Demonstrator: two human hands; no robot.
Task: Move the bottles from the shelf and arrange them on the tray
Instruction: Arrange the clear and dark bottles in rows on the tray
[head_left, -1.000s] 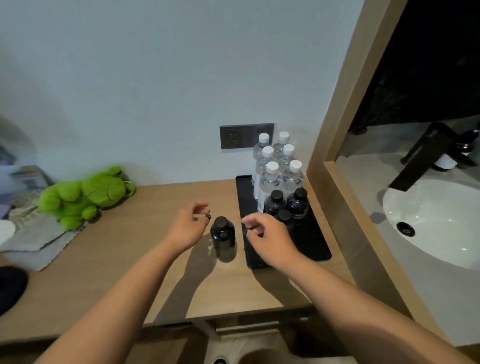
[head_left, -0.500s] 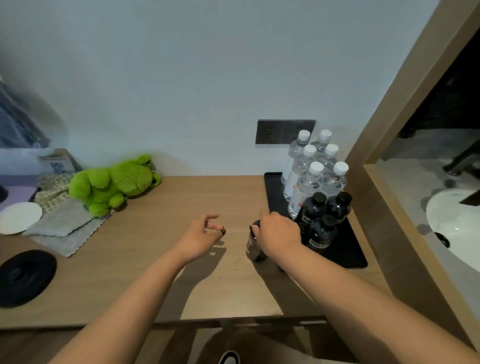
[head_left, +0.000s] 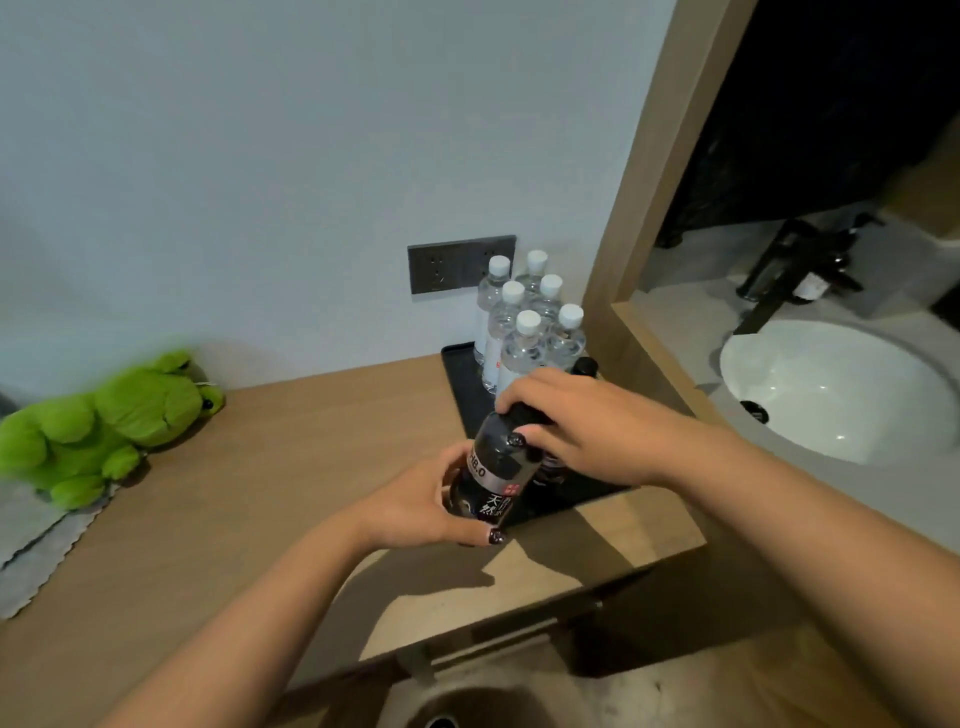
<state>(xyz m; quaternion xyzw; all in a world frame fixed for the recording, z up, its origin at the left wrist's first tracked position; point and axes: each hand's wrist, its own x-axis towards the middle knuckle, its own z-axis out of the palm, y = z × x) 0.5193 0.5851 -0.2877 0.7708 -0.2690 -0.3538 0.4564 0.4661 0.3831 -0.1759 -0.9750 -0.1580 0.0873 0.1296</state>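
Note:
I hold a dark bottle (head_left: 496, 470) with a grey label tilted above the front left corner of the black tray (head_left: 460, 379). My right hand (head_left: 587, 423) grips its cap and neck from above. My left hand (head_left: 423, 506) wraps around its lower body. Several clear water bottles with white caps (head_left: 524, 343) stand in two rows at the back of the tray. The black cap of another dark bottle (head_left: 585, 367) shows behind my right hand; the rest of the tray's dark bottles are hidden by my hands.
The tray lies on a wooden counter (head_left: 270, 467) against a wooden partition (head_left: 639, 218). A green plush frog (head_left: 109, 426) and a grey cloth (head_left: 31, 545) lie at the left. A wall socket (head_left: 460, 262) sits behind the bottles. A white sink (head_left: 836, 387) with a black tap (head_left: 779, 270) is at the right.
My right hand took the dark bottle off the counter and lifted it, tilted, over the tray corner. My left hand came in and closed around its lower part.

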